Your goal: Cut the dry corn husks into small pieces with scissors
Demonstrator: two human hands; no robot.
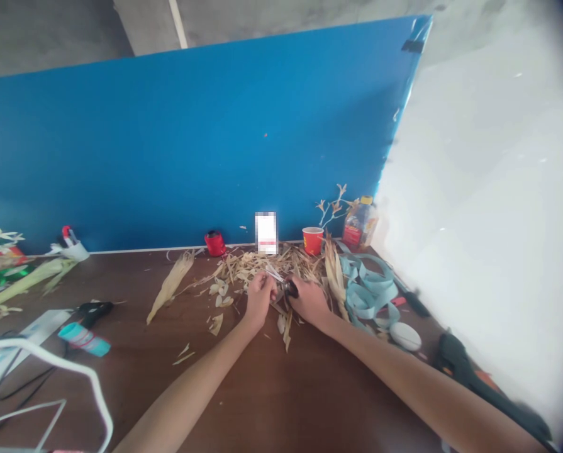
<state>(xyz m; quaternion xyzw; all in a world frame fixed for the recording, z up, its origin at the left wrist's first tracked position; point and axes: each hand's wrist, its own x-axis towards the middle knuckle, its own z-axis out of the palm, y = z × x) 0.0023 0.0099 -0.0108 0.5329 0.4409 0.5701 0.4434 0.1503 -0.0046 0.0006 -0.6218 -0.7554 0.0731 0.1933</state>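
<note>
Scissors [278, 275] jut leftward from the right grip [308, 299] clasping them, the left grip [259, 292] unclear.

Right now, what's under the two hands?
Dried husk scraps and the brown tabletop show around the left hand and right hand; whatever lies directly beneath is covered.

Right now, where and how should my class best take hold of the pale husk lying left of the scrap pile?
Probably pinch the pale husk by its narrow near end, coming from above on the person's left: it tapers there, while the far end spreads wide and looks frayed.
</note>
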